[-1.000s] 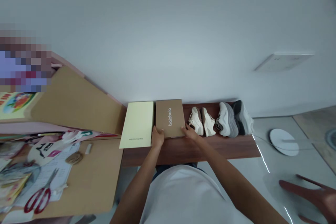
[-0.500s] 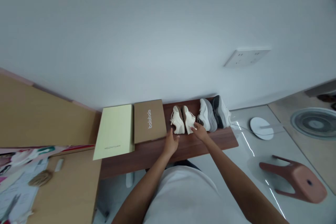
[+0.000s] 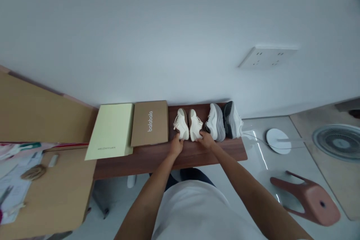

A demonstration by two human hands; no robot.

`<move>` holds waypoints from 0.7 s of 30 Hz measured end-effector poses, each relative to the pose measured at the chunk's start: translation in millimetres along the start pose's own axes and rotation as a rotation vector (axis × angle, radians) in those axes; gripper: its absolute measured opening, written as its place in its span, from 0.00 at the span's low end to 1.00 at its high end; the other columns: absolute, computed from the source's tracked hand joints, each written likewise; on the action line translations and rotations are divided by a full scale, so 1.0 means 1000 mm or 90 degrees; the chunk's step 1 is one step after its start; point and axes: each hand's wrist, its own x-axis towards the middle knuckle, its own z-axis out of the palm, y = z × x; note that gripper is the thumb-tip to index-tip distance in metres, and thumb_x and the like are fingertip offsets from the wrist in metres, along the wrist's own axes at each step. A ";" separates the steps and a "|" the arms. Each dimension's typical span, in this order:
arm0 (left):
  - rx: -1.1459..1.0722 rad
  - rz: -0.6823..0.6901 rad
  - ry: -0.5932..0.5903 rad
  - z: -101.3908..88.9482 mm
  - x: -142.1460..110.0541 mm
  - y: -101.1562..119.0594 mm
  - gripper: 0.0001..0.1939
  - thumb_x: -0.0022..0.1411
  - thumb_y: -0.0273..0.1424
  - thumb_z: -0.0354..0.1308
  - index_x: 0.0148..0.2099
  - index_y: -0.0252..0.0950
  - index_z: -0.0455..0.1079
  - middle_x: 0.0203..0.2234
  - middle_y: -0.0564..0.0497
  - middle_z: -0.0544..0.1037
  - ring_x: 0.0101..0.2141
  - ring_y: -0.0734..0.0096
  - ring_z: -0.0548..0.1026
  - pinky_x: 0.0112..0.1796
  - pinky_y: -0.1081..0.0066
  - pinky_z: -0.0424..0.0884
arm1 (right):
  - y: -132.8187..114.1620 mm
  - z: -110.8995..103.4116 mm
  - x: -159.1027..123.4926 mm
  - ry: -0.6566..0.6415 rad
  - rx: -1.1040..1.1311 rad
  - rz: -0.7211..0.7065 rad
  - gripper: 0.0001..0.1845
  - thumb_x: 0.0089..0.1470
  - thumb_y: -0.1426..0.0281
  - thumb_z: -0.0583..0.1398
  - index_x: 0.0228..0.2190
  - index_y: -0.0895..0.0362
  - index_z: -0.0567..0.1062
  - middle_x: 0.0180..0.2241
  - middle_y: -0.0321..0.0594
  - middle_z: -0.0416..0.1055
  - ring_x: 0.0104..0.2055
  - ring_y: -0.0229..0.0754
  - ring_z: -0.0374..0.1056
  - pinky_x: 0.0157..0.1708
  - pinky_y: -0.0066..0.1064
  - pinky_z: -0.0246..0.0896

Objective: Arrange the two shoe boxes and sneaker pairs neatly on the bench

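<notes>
Two small cream sneakers (image 3: 182, 124) lie on the dark wooden shelf (image 3: 157, 159), soles facing each other and heels toward me. My left hand (image 3: 176, 145) is closed at the heel of the left one, thumb and fingers around its back end. At the heel of the right cream sneaker (image 3: 195, 125), my right hand (image 3: 206, 141) pinches the outer side; part of its grip is hidden. Close by on the right stand larger white-and-grey sneakers (image 3: 216, 122) and a white sneaker with a black sole part (image 3: 232, 120).
Left of the sneakers lie a brown shoebox (image 3: 150, 123) and a pale yellow box (image 3: 111, 131). A cluttered tan table (image 3: 64, 187) is at far left. On the floor to the right are a pink stool (image 3: 317, 200), a white round base (image 3: 278, 140) and a fan (image 3: 341, 142).
My hands have come in against the heels of the cream sneakers, which now stand slightly straighter. The whole view has shifted, so shelf and boxes appear further left.
</notes>
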 end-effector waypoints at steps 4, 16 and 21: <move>0.093 0.112 0.033 -0.011 -0.007 0.015 0.19 0.59 0.17 0.53 0.50 0.35 0.73 0.50 0.38 0.77 0.60 0.54 0.68 0.61 0.59 0.60 | -0.007 -0.013 -0.003 0.021 -0.057 -0.083 0.13 0.56 0.69 0.63 0.43 0.59 0.78 0.47 0.50 0.77 0.53 0.52 0.70 0.55 0.36 0.61; 0.434 0.166 -0.006 -0.010 -0.009 0.049 0.25 0.67 0.19 0.42 0.62 0.29 0.67 0.46 0.32 0.78 0.55 0.51 0.71 0.55 0.58 0.64 | -0.048 -0.021 -0.007 -0.017 -0.268 -0.145 0.14 0.62 0.67 0.59 0.48 0.58 0.75 0.51 0.54 0.75 0.58 0.54 0.65 0.56 0.39 0.60; 0.456 0.155 -0.003 -0.006 -0.006 0.047 0.24 0.69 0.21 0.40 0.59 0.32 0.71 0.46 0.34 0.78 0.55 0.53 0.70 0.56 0.61 0.64 | -0.050 -0.012 -0.003 -0.037 -0.273 -0.127 0.13 0.62 0.69 0.59 0.47 0.59 0.76 0.51 0.56 0.75 0.57 0.56 0.66 0.55 0.40 0.61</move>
